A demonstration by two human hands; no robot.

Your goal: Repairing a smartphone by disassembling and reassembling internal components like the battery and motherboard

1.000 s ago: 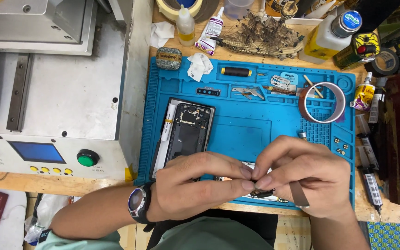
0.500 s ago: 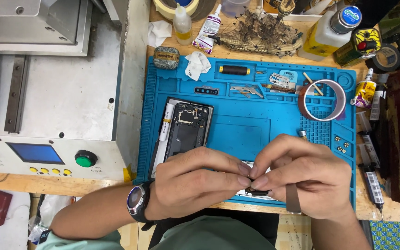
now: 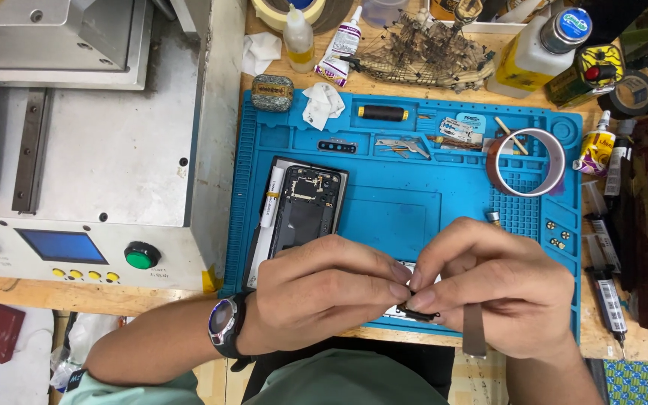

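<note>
cluttered wooden workbench (image 3: pixel 151 298) under a blue mat (image 3: pixel 414 202), evenly lit.

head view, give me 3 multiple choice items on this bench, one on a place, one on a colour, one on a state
1. Where does the opened phone lie?
A. on the left part of the blue mat
B. on top of the grey machine
C. on the floor

2. What colour is the round button at the machine's front right?
A. yellow
B. green
C. white

3. How are the left hand and right hand placed?
A. far apart, flat on the mat
B. fingertips together on a small dark part
C. both resting on the tape roll

Answers: 1 A, the phone sits on the mat's left side. 2 B, the button is green. 3 B, the fingertips meet at the small part.
</note>
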